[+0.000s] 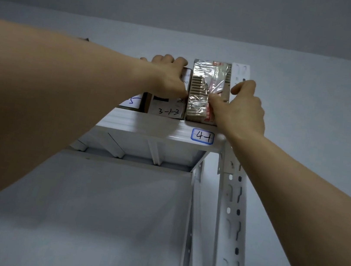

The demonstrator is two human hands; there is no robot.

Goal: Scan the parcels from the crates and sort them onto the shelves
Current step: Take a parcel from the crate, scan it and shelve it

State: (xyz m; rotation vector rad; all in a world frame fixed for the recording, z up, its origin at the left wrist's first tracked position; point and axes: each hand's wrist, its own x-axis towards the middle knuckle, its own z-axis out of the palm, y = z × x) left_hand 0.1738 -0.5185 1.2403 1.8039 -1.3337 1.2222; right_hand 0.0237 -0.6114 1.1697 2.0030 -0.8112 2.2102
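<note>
Head view, looking up at top shelf (148, 126) of white metal rack. Tape-wrapped parcel (202, 84) stands upright at the shelf's right end, just beside the slotted upright post (233, 210). Right hand (239, 110) grips it, thumb on the front face, fingers curled round the right side. Left hand (169, 75) holds the neighbouring cardboard box (169, 109) marked "3-1-3", fingers hooked over its top. Box and parcel touch. Shelf-edge label (202, 136) reads "4-1".

Right hand (239, 110) grips taped parcel (203, 80); left hand (169, 75) grips neighbouring box (169, 109).
</note>
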